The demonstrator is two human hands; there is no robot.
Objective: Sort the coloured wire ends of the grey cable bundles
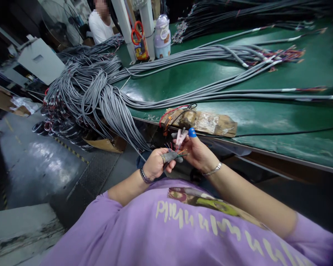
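Note:
At the front edge of the bench, my left hand [155,162] is closed around the end of a grey cable [141,156]. Thin coloured wires [183,153] fan out of that end toward my right hand. A dark grey sleeve-like piece [169,157] shows at my left fingertips; whether it is a finger cover or cable jacket is unclear. My right hand [199,153], with a blue finger cot [192,132] on one digit, pinches a small pale pinkish-white piece [180,137]. Its exact kind is too small to make out.
Grey cables [100,87] hang in a thick bundle over the bench's left end. More lie across the green bench top [269,122]. A worn wooden block [222,125] sits at the near edge. Behind are orange-handled scissors [137,32], a lilac bottle [162,37] and another person [100,26].

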